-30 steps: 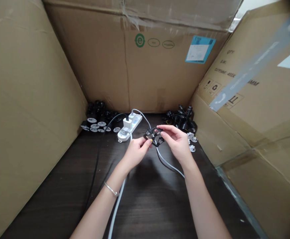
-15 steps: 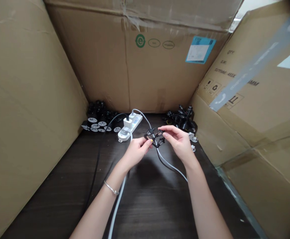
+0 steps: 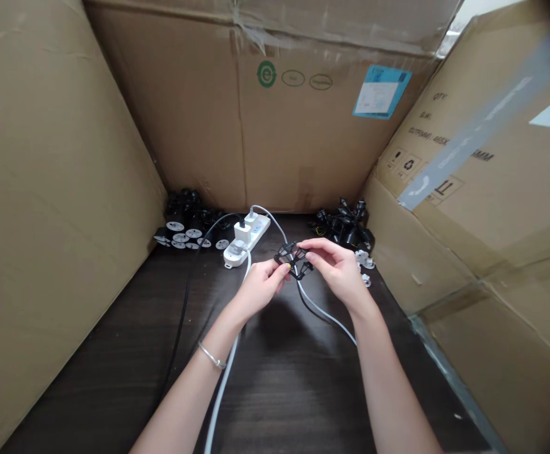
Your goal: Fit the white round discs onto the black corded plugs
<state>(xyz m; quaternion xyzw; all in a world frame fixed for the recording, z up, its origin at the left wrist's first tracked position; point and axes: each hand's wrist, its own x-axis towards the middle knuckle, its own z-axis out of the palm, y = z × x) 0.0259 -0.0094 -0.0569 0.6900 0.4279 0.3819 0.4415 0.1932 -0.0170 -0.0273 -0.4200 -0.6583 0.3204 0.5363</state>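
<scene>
A small black frame part with thin struts is held above the dark wooden table between both hands. My left hand pinches its near left side with fingers closed. From the right, my right hand grips it with fingertips on its top and right edge. A white cable runs on the table under the hands.
A white power strip with chargers plugged in lies behind the hands. Black parts with white round pieces are piled at the back left, more black parts at the back right. Cardboard boxes wall in three sides.
The black frame part has been turned slightly between the fingers; both hands stay in nearly the same place.
</scene>
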